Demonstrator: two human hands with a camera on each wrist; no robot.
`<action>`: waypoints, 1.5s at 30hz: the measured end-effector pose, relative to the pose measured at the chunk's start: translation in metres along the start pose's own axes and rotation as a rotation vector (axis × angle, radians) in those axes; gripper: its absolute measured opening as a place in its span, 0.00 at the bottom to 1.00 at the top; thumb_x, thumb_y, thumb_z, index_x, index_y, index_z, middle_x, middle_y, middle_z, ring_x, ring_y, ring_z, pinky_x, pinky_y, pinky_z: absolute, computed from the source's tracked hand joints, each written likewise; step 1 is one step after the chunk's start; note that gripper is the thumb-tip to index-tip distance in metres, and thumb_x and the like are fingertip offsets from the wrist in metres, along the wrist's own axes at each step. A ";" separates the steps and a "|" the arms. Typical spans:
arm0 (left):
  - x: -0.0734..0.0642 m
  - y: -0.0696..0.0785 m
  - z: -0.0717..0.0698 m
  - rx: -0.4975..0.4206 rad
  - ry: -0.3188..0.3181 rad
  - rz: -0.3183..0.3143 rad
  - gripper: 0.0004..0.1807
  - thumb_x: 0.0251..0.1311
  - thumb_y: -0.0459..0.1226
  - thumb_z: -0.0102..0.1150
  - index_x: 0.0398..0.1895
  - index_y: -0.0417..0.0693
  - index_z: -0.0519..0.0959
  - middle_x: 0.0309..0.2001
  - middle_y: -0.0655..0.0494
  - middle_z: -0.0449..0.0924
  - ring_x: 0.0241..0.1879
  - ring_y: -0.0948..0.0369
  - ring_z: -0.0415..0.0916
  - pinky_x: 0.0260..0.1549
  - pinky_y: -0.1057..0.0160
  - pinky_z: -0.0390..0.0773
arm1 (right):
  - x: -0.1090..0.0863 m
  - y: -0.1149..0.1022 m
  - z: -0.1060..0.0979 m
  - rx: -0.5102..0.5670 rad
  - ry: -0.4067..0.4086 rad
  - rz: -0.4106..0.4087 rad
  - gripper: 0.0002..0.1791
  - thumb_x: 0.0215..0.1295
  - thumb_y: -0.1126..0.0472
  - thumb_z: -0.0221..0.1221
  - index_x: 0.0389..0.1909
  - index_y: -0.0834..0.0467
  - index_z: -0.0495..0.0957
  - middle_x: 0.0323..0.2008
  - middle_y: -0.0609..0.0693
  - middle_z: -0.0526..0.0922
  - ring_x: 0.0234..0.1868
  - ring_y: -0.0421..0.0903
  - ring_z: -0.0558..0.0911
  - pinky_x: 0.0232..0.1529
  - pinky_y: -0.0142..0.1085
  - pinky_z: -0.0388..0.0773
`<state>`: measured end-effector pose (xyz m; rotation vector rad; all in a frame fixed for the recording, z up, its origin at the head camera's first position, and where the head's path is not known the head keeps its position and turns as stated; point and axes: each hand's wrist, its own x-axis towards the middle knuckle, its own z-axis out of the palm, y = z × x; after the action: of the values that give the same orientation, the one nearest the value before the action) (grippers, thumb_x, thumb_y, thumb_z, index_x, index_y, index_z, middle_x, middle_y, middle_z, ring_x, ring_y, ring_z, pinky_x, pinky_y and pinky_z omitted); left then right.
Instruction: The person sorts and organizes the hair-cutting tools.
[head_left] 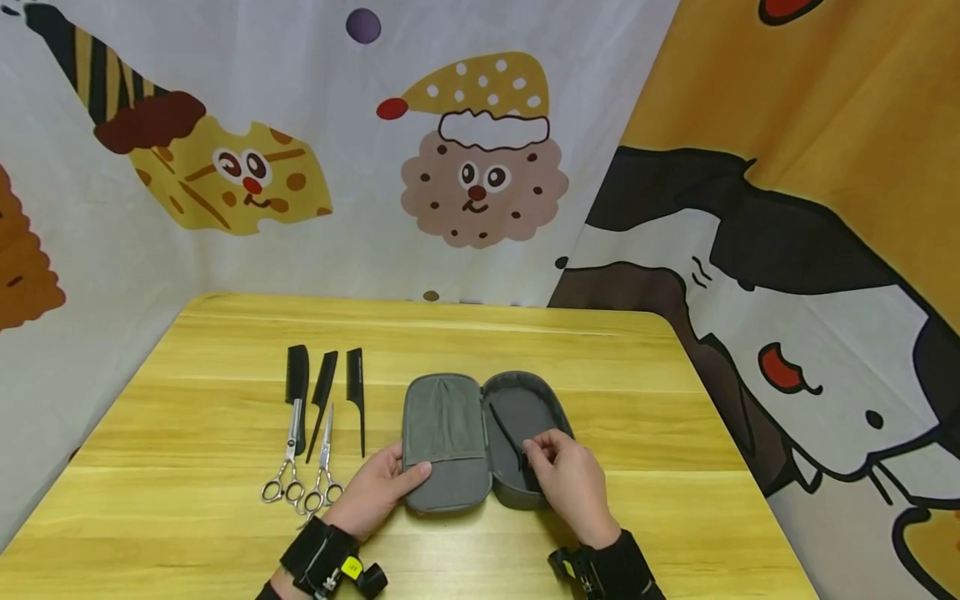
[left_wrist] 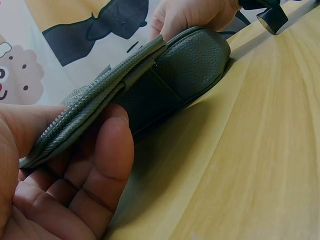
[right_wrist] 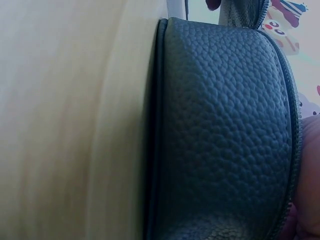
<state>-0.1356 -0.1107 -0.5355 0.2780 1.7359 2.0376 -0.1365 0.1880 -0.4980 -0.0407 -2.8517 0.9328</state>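
A grey zippered case (head_left: 446, 487) lies unfolded on the table, its leathery outside showing in the right wrist view. My left hand (head_left: 378, 487) grips the left edge of the pocketed half, thumb on top and fingers beneath; the left wrist view shows this half tilted up off the table. My right hand (head_left: 572, 479) reaches into the deeper right half and pinches a narrow black strap (head_left: 504, 427) there. Its fingertips are mostly hidden in the right wrist view by the case wall (right_wrist: 225, 115).
Left of the case lie a wide black comb (head_left: 297, 367), a slim black comb (head_left: 324, 379) and a tail comb (head_left: 356, 379). Below them lie thinning scissors (head_left: 291, 446) and another pair of scissors (head_left: 325, 454). A printed cloth (head_left: 300, 258) hangs behind the wooden table (head_left: 652, 400).
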 end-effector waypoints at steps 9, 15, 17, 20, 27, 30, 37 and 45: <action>0.000 0.000 0.000 0.006 0.002 -0.001 0.35 0.79 0.40 0.59 0.79 0.30 0.60 0.68 0.36 0.80 0.60 0.64 0.86 0.62 0.68 0.81 | 0.000 0.000 0.000 -0.007 0.002 0.001 0.09 0.74 0.51 0.68 0.34 0.49 0.85 0.22 0.40 0.79 0.20 0.36 0.70 0.24 0.29 0.65; 0.000 0.001 0.000 0.014 0.001 0.005 0.35 0.80 0.40 0.59 0.80 0.31 0.60 0.69 0.36 0.80 0.60 0.64 0.85 0.62 0.69 0.81 | 0.001 0.001 0.000 -0.008 0.008 -0.008 0.09 0.73 0.52 0.68 0.34 0.50 0.85 0.22 0.41 0.79 0.20 0.36 0.70 0.24 0.29 0.65; 0.000 0.001 0.000 0.014 0.000 0.006 0.35 0.80 0.40 0.58 0.80 0.31 0.60 0.69 0.36 0.79 0.60 0.64 0.85 0.62 0.69 0.81 | 0.001 0.001 0.000 -0.012 0.006 -0.005 0.09 0.73 0.52 0.68 0.34 0.50 0.85 0.22 0.40 0.79 0.20 0.36 0.70 0.24 0.29 0.65; 0.000 0.002 0.000 0.016 -0.003 0.003 0.35 0.80 0.41 0.58 0.80 0.31 0.60 0.69 0.36 0.79 0.60 0.64 0.85 0.62 0.69 0.81 | 0.001 0.001 0.001 -0.013 0.001 -0.001 0.09 0.73 0.51 0.68 0.34 0.50 0.85 0.22 0.41 0.80 0.20 0.36 0.70 0.24 0.29 0.66; 0.000 0.002 0.001 0.017 -0.004 0.003 0.36 0.80 0.41 0.58 0.81 0.32 0.59 0.70 0.36 0.79 0.61 0.64 0.85 0.63 0.69 0.81 | 0.001 0.000 0.001 -0.020 0.001 -0.007 0.09 0.73 0.51 0.69 0.34 0.50 0.85 0.23 0.41 0.80 0.21 0.37 0.71 0.24 0.30 0.66; 0.001 0.002 0.000 0.022 0.007 -0.003 0.36 0.79 0.42 0.59 0.81 0.33 0.60 0.69 0.38 0.80 0.61 0.64 0.85 0.63 0.69 0.80 | 0.002 0.000 0.000 -0.024 0.003 -0.010 0.09 0.73 0.51 0.69 0.33 0.50 0.85 0.23 0.41 0.80 0.21 0.37 0.71 0.25 0.30 0.67; 0.001 0.004 0.000 0.035 0.028 -0.021 0.35 0.79 0.43 0.60 0.80 0.35 0.62 0.68 0.41 0.82 0.61 0.63 0.85 0.63 0.69 0.81 | 0.002 0.000 -0.001 -0.011 -0.006 -0.016 0.09 0.73 0.51 0.69 0.34 0.50 0.85 0.23 0.41 0.81 0.22 0.37 0.72 0.25 0.30 0.67; 0.000 0.005 0.002 0.045 0.029 -0.007 0.35 0.80 0.43 0.59 0.79 0.34 0.63 0.67 0.39 0.81 0.61 0.64 0.85 0.62 0.71 0.80 | 0.001 0.001 -0.001 -0.015 -0.003 -0.030 0.09 0.72 0.51 0.69 0.34 0.50 0.85 0.23 0.41 0.81 0.22 0.37 0.72 0.26 0.30 0.67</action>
<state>-0.1356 -0.1094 -0.5306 0.2577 1.7992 2.0092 -0.1377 0.1896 -0.4972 0.0018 -2.8539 0.9071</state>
